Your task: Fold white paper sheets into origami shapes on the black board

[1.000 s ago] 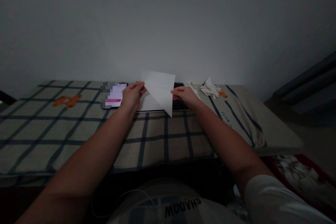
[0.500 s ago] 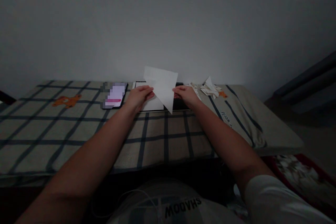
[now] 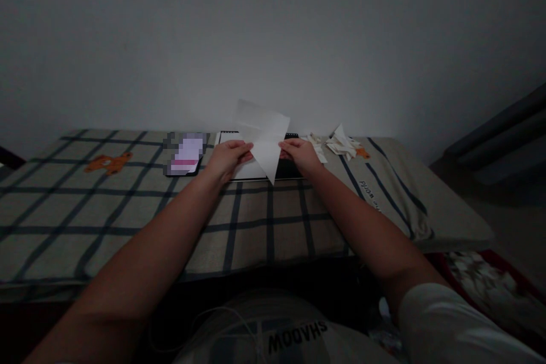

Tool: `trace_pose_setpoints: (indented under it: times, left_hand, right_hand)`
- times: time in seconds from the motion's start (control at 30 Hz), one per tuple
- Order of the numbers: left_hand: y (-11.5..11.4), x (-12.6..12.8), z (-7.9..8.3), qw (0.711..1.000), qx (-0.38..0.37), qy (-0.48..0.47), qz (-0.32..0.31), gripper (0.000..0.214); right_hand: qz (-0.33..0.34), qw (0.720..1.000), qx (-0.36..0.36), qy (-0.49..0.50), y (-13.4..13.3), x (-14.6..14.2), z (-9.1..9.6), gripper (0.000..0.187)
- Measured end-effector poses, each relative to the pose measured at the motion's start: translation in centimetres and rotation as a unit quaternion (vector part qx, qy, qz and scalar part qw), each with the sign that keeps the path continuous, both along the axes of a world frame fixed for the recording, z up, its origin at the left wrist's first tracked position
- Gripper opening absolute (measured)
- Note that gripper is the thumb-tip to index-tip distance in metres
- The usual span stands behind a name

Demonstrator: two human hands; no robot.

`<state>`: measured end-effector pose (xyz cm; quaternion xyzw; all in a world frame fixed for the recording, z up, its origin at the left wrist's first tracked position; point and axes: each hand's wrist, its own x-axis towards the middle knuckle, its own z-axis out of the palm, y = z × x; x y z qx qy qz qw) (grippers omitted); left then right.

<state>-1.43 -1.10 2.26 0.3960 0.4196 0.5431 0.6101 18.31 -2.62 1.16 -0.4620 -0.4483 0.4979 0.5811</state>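
Observation:
A white sheet of paper [image 3: 267, 139] is held up between my two hands, with one corner pointing down towards me. My left hand [image 3: 230, 158] pinches its left edge, and my right hand [image 3: 301, 154] pinches the right edge. Beneath the paper lies an open spiral notebook [image 3: 249, 170], a white page on its left and a black part on its right; the hands and paper cover much of it. Close beyond my right hand are crumpled paper pieces [image 3: 341, 143].
A checked cloth [image 3: 251, 210] covers the table, which stands against a grey wall [image 3: 273, 40]. To the left rests a phone [image 3: 187, 153] with a lit screen, partly pixelated. On the floor at lower right is a red container [image 3: 518, 278] with pale contents.
The paper has turned slightly and bends across its middle, its upper left corner higher and its lower corner further left. My left hand has shifted a little to the right.

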Motion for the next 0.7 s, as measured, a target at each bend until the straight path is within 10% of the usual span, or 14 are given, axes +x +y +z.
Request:
trace_pose_setpoints:
  times: [0.27, 0.7]
  left_hand:
    - [-0.48, 0.18, 0.04, 0.996, -0.019, 0.012, -0.085, 0.017]
    - [-0.30, 0.27, 0.11, 0.998, 0.039, 0.025, 0.035, 0.017]
  right_hand:
    - [-0.020, 0.999, 0.008, 0.024, 0.09, 0.04, -0.06, 0.018]
    - [0.096, 0.994, -0.043, 0.005, -0.78, -0.26, 0.21, 0.014]
